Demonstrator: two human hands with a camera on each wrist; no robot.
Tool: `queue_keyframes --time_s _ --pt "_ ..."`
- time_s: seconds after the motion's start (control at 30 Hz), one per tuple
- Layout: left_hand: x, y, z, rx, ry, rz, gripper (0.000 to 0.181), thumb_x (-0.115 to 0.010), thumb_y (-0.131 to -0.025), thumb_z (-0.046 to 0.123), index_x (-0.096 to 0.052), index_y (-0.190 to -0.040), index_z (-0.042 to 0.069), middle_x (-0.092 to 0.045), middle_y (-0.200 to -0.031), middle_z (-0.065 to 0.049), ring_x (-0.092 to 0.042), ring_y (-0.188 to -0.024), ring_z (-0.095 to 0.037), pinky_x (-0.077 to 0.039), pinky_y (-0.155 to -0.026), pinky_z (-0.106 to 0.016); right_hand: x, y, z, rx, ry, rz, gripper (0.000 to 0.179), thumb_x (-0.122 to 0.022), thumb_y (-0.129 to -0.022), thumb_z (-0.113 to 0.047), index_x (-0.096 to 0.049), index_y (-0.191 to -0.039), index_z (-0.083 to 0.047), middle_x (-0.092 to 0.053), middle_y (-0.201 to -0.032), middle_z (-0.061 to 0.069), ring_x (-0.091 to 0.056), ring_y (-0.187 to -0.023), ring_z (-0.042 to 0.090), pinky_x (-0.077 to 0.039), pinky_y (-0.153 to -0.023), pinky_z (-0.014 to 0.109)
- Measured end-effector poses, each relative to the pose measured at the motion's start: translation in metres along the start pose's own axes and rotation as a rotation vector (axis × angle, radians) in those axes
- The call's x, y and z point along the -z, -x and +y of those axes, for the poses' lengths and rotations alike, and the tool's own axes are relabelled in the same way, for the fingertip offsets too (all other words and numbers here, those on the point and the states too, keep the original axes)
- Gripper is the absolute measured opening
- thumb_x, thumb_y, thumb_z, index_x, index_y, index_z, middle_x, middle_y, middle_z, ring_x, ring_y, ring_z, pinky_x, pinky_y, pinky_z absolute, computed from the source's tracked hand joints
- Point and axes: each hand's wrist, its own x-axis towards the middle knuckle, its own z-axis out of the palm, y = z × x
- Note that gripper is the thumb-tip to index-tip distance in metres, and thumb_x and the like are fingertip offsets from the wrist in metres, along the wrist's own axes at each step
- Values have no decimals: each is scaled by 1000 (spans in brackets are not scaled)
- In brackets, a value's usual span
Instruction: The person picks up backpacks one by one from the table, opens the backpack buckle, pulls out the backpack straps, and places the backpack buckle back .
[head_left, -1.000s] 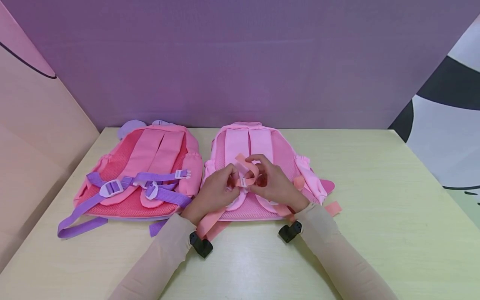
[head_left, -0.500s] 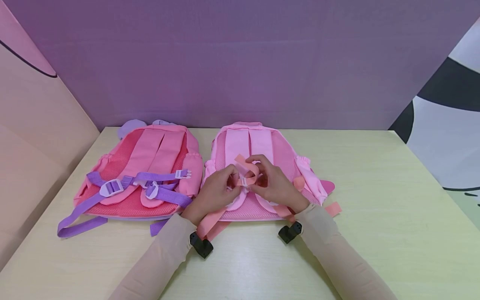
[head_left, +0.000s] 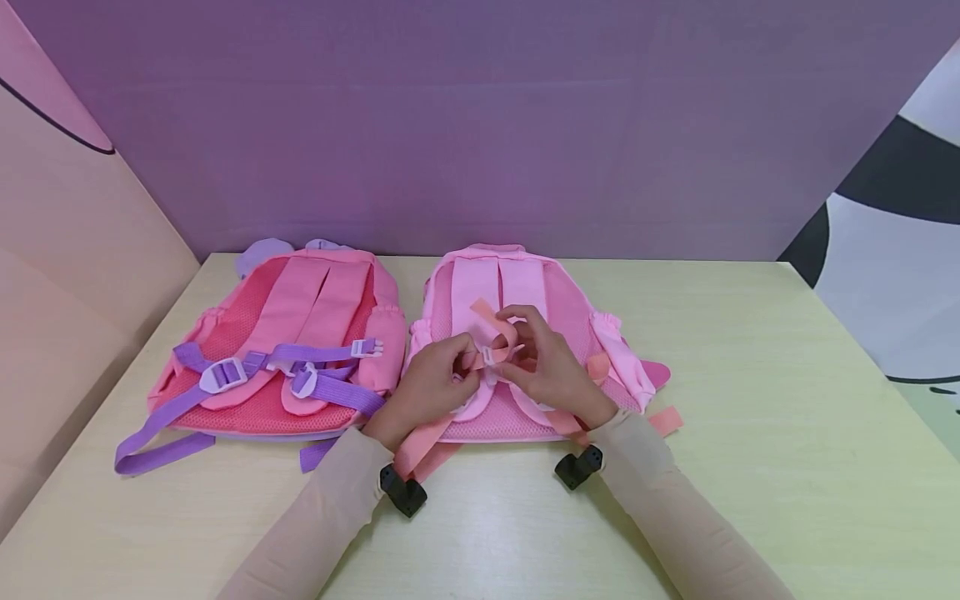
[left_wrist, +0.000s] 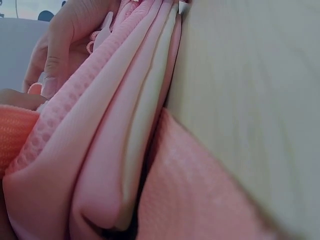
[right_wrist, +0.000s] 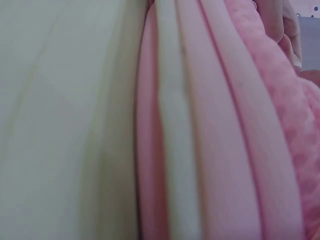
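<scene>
A light pink backpack [head_left: 517,275] lies on the table with its shoulder straps facing up. Over its middle, my left hand [head_left: 435,375] pinches an orange webbing strap [head_left: 504,331] close to a small white buckle [head_left: 489,357]. The strap forms a loop above that buckle, its loose end pointing up and left. My right hand [head_left: 553,371] holds the loop from the other side, thumb low by the buckle and index finger bent over the top. Fingers hide part of the buckle. The left wrist view shows the backpack's edge [left_wrist: 107,115] and part of the right hand [left_wrist: 65,45].
Left of it lies a second, coral pink backpack [head_left: 300,292] with purple straps [head_left: 161,425] and white buckles. Both rest on a pale wooden table [head_left: 750,375]. Behind stands a purple panel [head_left: 480,125]. Another orange strap end [head_left: 666,421] sticks out at the right.
My right index finger and the strap's loose end have risen slightly, and the right thumb has shifted a little left towards the buckle. The left hand has hardly moved.
</scene>
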Motion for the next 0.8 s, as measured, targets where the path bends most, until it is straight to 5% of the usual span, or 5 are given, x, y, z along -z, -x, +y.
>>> queue_keyframes --time_s 0.33,0.8 --pt "-2 0 -4 20 17 8 18 -66 -87 14 -49 -80 12 -46 -68 2 -46 -67 -12 -36 -61 -21 0 0 -2 -18 -48 16 63 -73 -80 1 -36 -130 -8 -63 -92 13 -57 -70 18 -49 -64 21" --pt "0 0 -3 7 41 16 11 -61 -83 5 -51 -86 10 -51 -71 -2 -46 -66 -12 -38 -61 -21 0 0 0 -21 -39 7 58 -72 -81 1 -35 -126 -4 -63 -93 13 -60 -76 20 -51 -69 22"
